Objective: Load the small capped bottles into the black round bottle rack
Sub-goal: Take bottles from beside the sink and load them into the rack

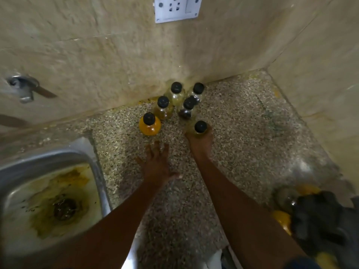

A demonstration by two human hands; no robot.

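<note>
My right hand (200, 141) is wrapped around a pale yellow bottle (200, 129) standing on the speckled counter (242, 136). My left hand (156, 164) hovers flat with fingers spread, holding nothing, just near of an orange bottle (149, 125). Four more capped bottles (175, 94) cluster beyond, against the far wall. The black rack (318, 218) sits blurred at the near right edge, with orange bottles around it. A stained sink (50, 200) lies to the left.

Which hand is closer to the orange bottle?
Left. The left hand hovers open just below the orange bottle; the right hand is off to its right, holding a pale bottle.
</note>
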